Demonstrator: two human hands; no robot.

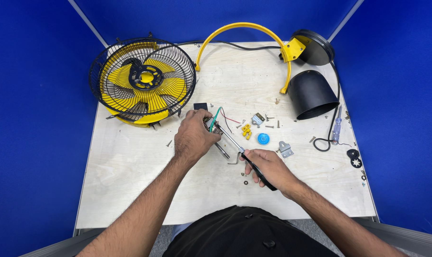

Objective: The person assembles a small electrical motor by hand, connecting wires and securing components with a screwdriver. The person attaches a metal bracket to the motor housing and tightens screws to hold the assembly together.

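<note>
My left hand [193, 137] grips a small metal fan part [215, 128] with green, red and black wires coming off it, held just above the table's middle. My right hand [268, 167] is closed on the black handle of a screwdriver [235, 145]. Its shaft slants up and left, and its tip meets the part in my left hand. A thin metal rod [221, 150] lies just below the part.
A yellow-bladed fan in a black wire cage [142, 81] lies at the back left. A yellow arched stand [244, 29], a black motor cover [312, 94], a second screwdriver [337, 129], a blue cap [263, 138], brackets and loose screws lie on the pale wooden table [130, 190].
</note>
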